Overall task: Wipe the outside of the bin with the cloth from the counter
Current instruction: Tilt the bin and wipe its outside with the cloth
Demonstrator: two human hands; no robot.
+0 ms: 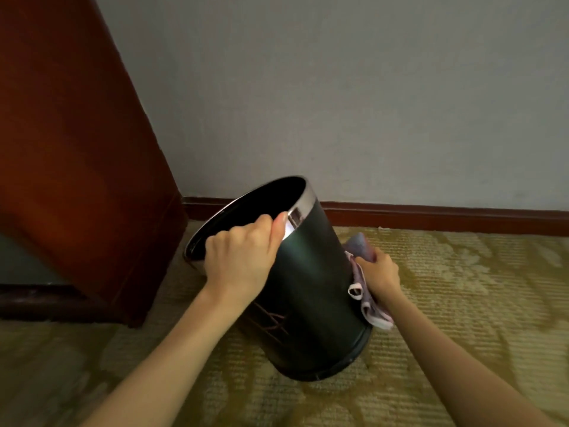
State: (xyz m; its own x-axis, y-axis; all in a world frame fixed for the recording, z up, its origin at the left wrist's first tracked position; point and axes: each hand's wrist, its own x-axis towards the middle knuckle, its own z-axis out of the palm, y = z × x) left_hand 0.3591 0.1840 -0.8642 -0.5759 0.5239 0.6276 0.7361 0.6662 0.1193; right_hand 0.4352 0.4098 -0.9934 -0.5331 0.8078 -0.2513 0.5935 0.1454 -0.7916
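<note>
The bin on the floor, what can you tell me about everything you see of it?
The bin is a dark, glossy cylinder with a shiny metal band round its open rim and faint line markings low on its side. It leans left, base on the patterned carpet. The left hand grips its rim; the right hand holds a cloth against its right side.

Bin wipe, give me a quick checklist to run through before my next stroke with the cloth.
1. Left hand grips the bin at its rim: ok.
2. Bin tilted, base edge on the carpet: ok.
3. Right hand holds the cloth against the bin's side: ok.
4. Cloth gathered neatly: not ok, a loop hangs loose.
5. Bin's far side clean: cannot tell.
</note>
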